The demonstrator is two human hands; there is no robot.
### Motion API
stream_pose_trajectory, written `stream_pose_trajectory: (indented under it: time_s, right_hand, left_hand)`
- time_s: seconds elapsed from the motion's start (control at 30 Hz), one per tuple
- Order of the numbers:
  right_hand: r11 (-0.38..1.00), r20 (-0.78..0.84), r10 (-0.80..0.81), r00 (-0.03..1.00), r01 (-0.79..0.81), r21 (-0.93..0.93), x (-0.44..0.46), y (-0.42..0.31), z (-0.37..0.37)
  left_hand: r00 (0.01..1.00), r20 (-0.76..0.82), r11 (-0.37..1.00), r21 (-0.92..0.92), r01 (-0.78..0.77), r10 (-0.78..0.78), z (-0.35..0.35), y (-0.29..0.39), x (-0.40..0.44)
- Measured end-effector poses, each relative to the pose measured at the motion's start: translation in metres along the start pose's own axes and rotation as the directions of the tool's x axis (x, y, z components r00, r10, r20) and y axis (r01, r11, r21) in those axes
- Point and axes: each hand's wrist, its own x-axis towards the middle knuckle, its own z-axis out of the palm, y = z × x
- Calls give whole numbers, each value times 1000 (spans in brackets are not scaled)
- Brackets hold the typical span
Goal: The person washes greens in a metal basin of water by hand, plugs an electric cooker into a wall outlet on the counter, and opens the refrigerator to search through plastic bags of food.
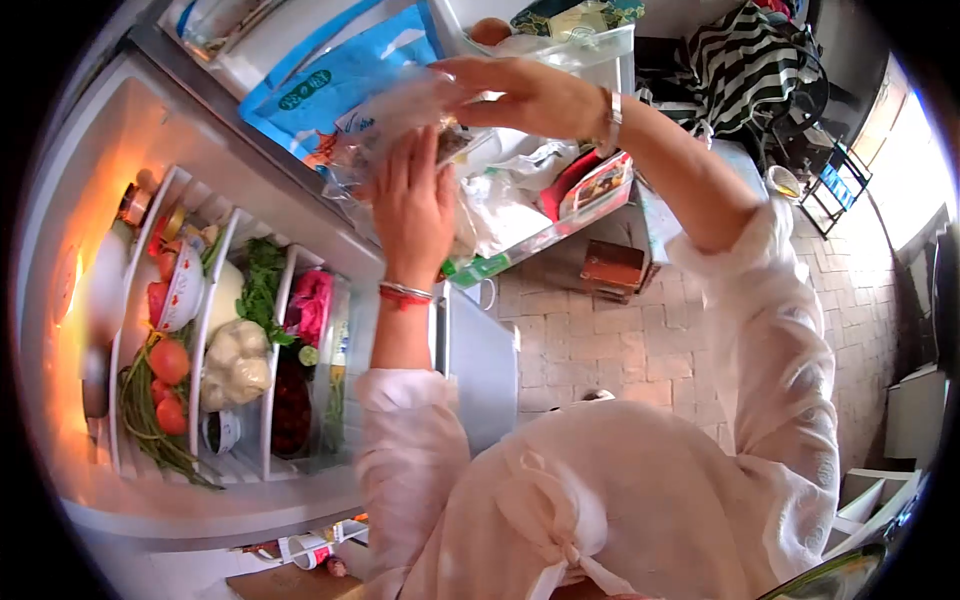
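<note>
A crinkled clear plastic bag (375, 130) with something dark inside lies between my hands, at the top middle of the head view. My left hand (412, 205), with a red band and a bangle at the wrist, presses its fingers onto the bag's near side. From the right, my right hand (535, 98) reaches over with fingers bent at the bag's far edge; its fingertips are partly hidden by the plastic. Just behind the bag is a blue printed packet (340, 80). White plastic bags (500, 210) and a red printed packet (597, 188) sit in a bin beside my hands.
At left, an open lit fridge has shelves (232, 300) holding tomatoes (169, 361), greens (262, 280), a bagged pale lump (236, 365) and bowls. A clear bin (610, 48) stands at the top. Brick floor (560, 340), a striped cloth (745, 70) and a folding chair (838, 188) lie to the right.
</note>
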Motion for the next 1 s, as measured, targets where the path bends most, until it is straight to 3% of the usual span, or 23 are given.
stream_pose_trajectory:
  time_s: [0.1, 0.17, 0.23, 0.3, 0.33, 0.4, 0.43, 0.47, 0.53, 0.67, 0.8, 0.83, 0.87, 0.93, 1.0]
  right_hand:
    - [988, -191, 103, 976, -79, 133, -41, 7, -15]
    - [954, -123, 299, 946, -293, 70, -74, 32, -34]
    - [767, -121, 430, 895, -432, -474, -91, 56, -42]
    - [702, -146, 440, 886, -440, -560, -109, 96, -42]
    - [692, -64, 383, 921, -333, -641, -109, 107, -44]
    - [674, 62, 578, 814, -433, -598, -119, 118, -38]
    - [619, 118, 572, 812, -333, -711, -119, 116, -35]
    - [629, 114, 575, 810, -349, -695, -120, 103, -29]
    - [694, 274, 401, 874, -95, -713, -146, 129, -12]
    - [662, 200, 684, 702, -482, -574, -152, 84, -2]
    - [805, 187, 495, 849, -367, -466, -173, 107, -6]
    - [837, 165, 450, 878, -350, -419, -170, 112, -10]
    - [823, 200, 469, 860, -344, -452, -161, 109, -20]
    - [785, 51, 450, 892, -367, -499, -151, 122, -30]
    - [756, 19, 491, 871, -415, -507, -126, 113, -40]
  left_hand:
    - [992, 122, 1000, 27, 7, -10, -1, -10, 0]
    - [991, 130, 999, 29, -30, 26, -3, -11, 7]
    - [993, 117, 1000, -5, -24, 25, 2, -15, 9]
    - [991, 131, 1000, -20, 2, 1, 2, -14, 13]
    - [994, 111, 999, -37, 19, -14, 5, -13, 15]
    - [997, 61, 995, -89, 50, -45, 14, -10, 20]
    - [1000, -7, 994, -105, 5, -5, 24, -9, 26]
    - [1000, 3, 998, -65, 0, 0, 27, -4, 33]
    - [1000, 23, 1000, 9, -8, 7, 33, 9, 49]
    - [991, 116, 986, -145, 82, -66, 55, 5, 57]
    - [980, 198, 981, -188, 53, -15, 38, 6, 52]
    - [959, 283, 994, -112, 12, 20, 30, 5, 51]
    - [952, 304, 997, -81, -11, 36, 26, 4, 49]
    - [937, 345, 998, -16, -62, 64, 21, 1, 46]
    - [917, 388, 993, 25, -112, 94, 19, -5, 41]
